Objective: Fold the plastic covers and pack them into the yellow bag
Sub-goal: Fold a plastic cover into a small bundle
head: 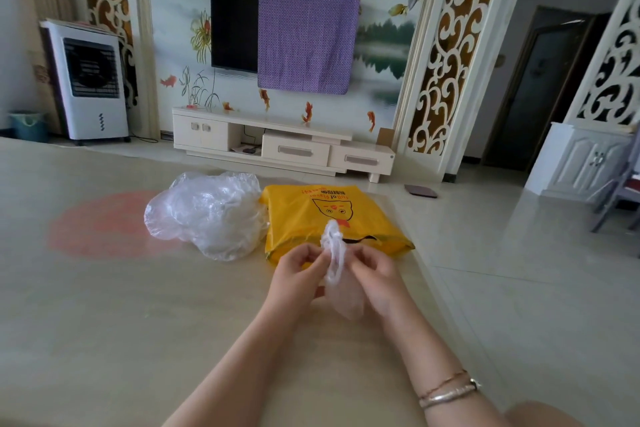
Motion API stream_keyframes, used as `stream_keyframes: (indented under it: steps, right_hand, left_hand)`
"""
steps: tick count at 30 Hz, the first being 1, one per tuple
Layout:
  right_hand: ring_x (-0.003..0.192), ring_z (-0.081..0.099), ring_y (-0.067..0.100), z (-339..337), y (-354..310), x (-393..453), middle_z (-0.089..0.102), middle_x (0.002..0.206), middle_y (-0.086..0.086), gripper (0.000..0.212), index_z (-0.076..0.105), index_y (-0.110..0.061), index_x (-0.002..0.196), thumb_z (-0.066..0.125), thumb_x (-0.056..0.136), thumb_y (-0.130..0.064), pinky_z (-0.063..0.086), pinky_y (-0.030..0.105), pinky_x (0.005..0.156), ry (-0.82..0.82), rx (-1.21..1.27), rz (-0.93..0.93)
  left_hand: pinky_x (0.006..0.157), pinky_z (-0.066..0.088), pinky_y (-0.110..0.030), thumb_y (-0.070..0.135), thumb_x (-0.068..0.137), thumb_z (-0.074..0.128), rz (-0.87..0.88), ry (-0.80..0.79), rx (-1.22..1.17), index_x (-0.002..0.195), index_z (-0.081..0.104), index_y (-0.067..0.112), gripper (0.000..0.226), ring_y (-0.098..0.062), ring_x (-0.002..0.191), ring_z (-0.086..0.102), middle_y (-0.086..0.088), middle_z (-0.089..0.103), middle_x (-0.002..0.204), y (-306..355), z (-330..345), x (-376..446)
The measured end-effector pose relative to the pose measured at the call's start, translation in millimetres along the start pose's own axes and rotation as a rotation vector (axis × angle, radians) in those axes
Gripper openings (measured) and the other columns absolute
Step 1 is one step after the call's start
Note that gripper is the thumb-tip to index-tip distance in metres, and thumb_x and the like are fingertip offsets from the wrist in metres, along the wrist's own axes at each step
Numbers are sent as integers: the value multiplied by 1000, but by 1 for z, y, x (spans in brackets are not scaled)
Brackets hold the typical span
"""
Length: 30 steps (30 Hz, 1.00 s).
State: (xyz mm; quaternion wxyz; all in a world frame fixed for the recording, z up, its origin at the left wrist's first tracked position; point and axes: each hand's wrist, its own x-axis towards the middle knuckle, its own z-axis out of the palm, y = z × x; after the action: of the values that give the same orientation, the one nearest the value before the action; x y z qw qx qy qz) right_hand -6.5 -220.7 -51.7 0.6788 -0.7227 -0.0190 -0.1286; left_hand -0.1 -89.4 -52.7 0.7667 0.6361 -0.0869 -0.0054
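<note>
Both hands, left hand [298,270] and right hand [372,274], pinch one plastic cover [334,253], mid-fold. Looks early: the pile of covers [207,211] waits beside the yellow bag [311,215].

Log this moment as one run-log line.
step: folding | left hand: pinches thin clear plastic cover | right hand: pinches same cover | yellow plastic bag: flat on table | clear cover pile: left of bag

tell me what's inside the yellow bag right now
Its contents cannot be seen: the yellow bag lies flat on the table, its opening facing the hands. Both hands pinch one plastic cover just in front of it, hiding part of the mouth.
</note>
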Motion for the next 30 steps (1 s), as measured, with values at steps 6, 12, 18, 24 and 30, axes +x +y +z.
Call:
stream_keyframes:
  steps: [6,12,18,24,30]
  right_hand:
    - [76,56,14,-2,-2,5,62,78,2,20,61,-17,74,61,93,-18,45,28,70,111,-35,53]
    - [75,54,22,-8,-5,3,57,77,9,16,58,-13,80,60,91,-24,44,37,70,241,69,67]
    - [69,62,17,-13,-9,2,65,76,3,22,60,-12,81,52,98,-22,49,31,65,318,242,83]
    - [71,61,23,-16,-13,-1,63,78,12,19,64,-12,77,56,93,-17,51,35,68,104,327,177]
    - [84,69,27,-14,-14,-6,71,94,15,29,65,-3,93,59,95,-32,55,42,81,68,110,114]
  left_hand:
    - [67,50,-36,15,96,56,6,111,-18,86,58,0,19,-25,75,58,-17,61,82,0,-5,1]
    - [49,51,-24,18,96,57,-14,205,-132,86,54,7,15,-11,55,62,-5,66,69,3,-12,-7]
    - [42,39,-23,22,95,59,64,227,68,88,57,8,15,-18,50,50,-10,61,66,-1,-12,-11]
    - [62,44,-24,47,94,54,45,70,129,87,64,14,36,-9,69,53,1,57,75,4,-6,-17]
    - [59,47,-21,28,85,73,49,-26,114,86,69,9,19,-10,66,61,2,67,73,4,-6,-19]
